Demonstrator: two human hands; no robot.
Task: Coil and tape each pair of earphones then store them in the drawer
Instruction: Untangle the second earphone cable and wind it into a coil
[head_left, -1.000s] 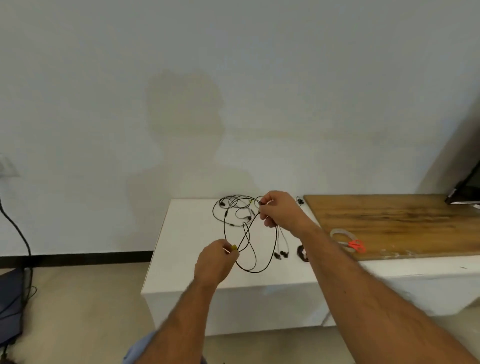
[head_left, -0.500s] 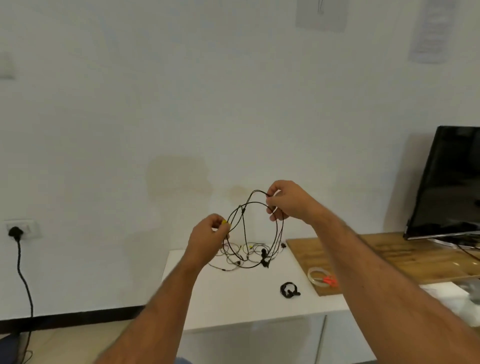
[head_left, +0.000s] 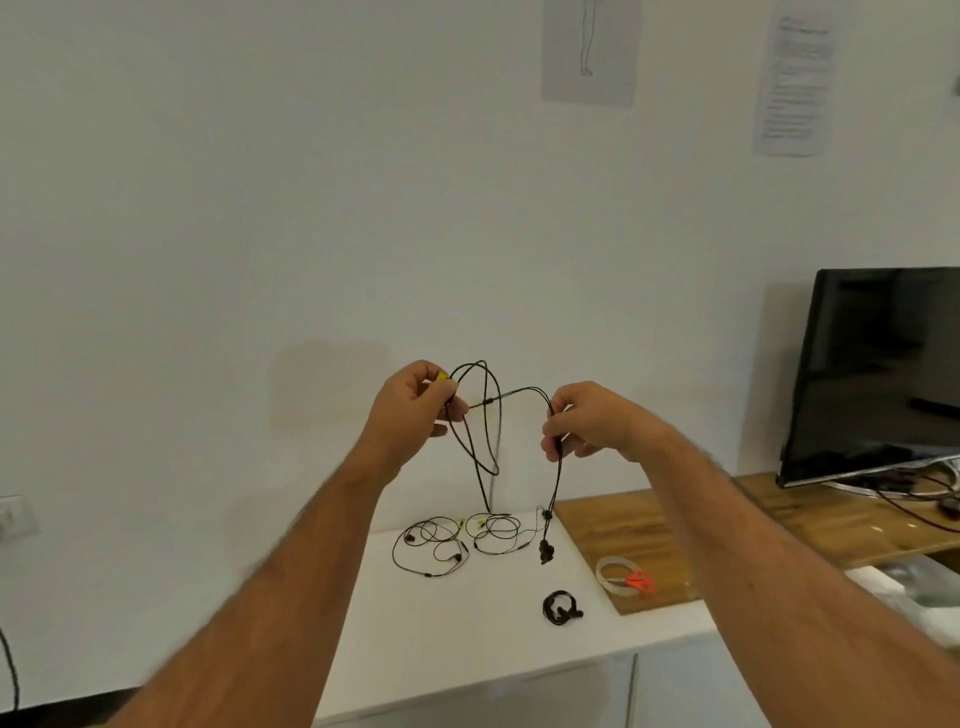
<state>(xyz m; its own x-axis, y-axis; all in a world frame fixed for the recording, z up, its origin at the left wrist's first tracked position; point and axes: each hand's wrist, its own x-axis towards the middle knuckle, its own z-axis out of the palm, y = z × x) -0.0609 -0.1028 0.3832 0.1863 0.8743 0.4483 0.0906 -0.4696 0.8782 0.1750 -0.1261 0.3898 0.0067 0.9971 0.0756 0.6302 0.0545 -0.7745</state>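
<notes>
Both forearms reach forward and up, hands raised above the white cabinet top (head_left: 415, 639). The left hand (head_left: 410, 410) pinches one black earphone cable (head_left: 480, 441) near its yellow tip, fingers closed on it. The right hand (head_left: 587, 421) grips the same cable, which hangs below its fingers. Under the fingers lie two loose earphone sets (head_left: 457, 540), one coiled pair (head_left: 561, 607) and one tape roll (head_left: 618, 571).

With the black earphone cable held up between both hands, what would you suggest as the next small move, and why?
Probably wind the hanging length into the loops at the left hand. The right hand pinches the black earphone cable while its earbuds dangle loose just above the white cabinet top, so the coil looks unfinished.
</notes>
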